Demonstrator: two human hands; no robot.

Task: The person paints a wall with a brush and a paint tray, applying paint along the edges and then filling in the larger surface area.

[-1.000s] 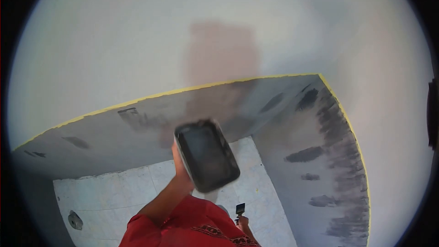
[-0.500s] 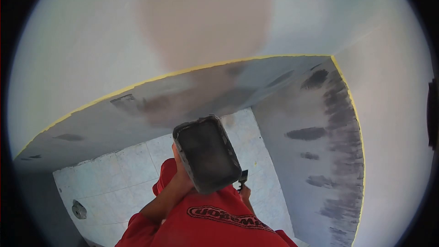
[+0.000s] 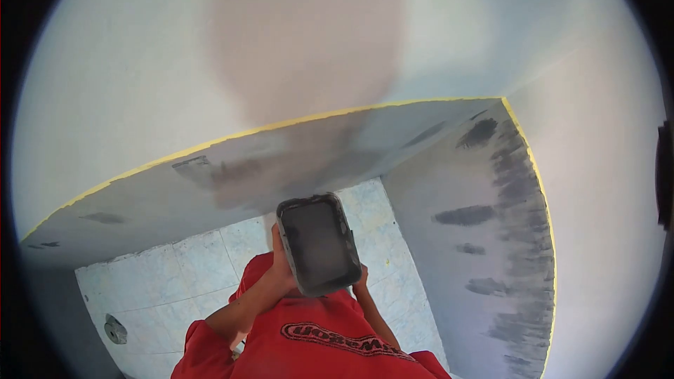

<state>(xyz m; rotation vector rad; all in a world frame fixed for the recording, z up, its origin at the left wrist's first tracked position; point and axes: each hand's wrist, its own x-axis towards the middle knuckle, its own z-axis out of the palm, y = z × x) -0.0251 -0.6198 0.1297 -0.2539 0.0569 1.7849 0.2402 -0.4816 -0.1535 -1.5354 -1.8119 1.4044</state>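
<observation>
A dark rectangular container (image 3: 321, 244) with a paint-crusted rim is held up in front of the red shirt. My left hand (image 3: 281, 261) is closed around its left side, with the fingers mostly behind it. Partly covered by the container's lower right edge, my right hand (image 3: 361, 277) appears closed. The brush that it held a moment earlier is hidden now.
Yellow tape (image 3: 281, 123) divides the pale upper walls from the grey lower wall (image 3: 414, 203), which has dark paint patches. Pale floor tiles (image 3: 200, 260) lie below, with a round drain (image 3: 115, 330) at the left. A shadow falls across the facing wall.
My right hand has moved up to the container's lower right side, and the brush has gone out of sight. The container looks smaller and sits a little lower at its top edge.
</observation>
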